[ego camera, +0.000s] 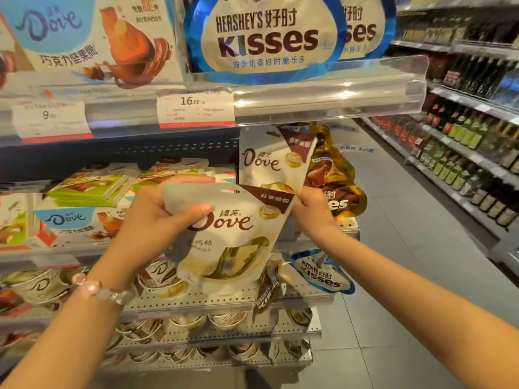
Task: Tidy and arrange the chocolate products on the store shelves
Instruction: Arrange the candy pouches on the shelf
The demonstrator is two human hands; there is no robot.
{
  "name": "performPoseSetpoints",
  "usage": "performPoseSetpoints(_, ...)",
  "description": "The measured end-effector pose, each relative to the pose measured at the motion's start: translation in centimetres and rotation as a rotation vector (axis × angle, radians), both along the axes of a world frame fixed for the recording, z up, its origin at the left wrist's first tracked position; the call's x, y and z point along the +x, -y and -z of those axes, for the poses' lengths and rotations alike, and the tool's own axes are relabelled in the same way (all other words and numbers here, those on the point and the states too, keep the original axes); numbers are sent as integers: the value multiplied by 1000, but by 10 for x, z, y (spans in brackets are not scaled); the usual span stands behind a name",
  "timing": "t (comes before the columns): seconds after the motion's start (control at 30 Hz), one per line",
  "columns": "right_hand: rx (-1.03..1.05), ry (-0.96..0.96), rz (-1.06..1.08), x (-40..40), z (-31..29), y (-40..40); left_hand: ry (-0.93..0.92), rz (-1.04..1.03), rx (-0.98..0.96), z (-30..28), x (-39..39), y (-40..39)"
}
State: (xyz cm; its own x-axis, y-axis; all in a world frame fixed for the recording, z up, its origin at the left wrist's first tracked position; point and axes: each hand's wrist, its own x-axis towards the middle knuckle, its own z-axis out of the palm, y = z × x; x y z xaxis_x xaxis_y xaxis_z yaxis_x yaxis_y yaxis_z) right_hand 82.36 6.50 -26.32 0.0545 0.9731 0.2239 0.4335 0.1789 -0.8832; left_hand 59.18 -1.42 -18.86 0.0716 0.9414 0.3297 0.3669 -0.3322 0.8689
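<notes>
We're mid-shuffle on the pouches: our left hand (157, 217) pinches the near white Dove pouch (227, 237) at its upper-left corner, thumb across the front and fingers curled behind, dead centre of view. At two o'clock from it, our right hand (313, 204) grips the lower edge of a second Dove pouch (269, 161) standing on the shelf beside a gold Kisses bag (334, 178); its fingers look closed, though mostly hidden. Next, we reckon, we seat the near pouch in front, upright. At seven o'clock, the lower shelf (224, 300) carries Dove cups.
</notes>
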Motion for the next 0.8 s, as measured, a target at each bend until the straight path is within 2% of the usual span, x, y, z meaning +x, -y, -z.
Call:
performPoseSetpoints(0.1,22,-18,-29,17,-4,13,9,73,-39,9,2,1)
performPoseSetpoints(0.33,6,-195,-465,40,-15,37,133,117,-107,19,22,-4)
performPoseSetpoints(0.43,-37,-211,-510,43,-16,41,152,169,-107,22,24,-5)
performPoseSetpoints(0.6,-19,-77,-549,48,-9,51,186,182,-120,32,30,-10)
performPoseSetpoints(0.7,-29,-22,-519,51,-3,50,197,136,-113,41,32,-15)
performPoseSetpoints(0.8,-71,-2,-515,52,1,48,285,104,-127,48,36,-17)
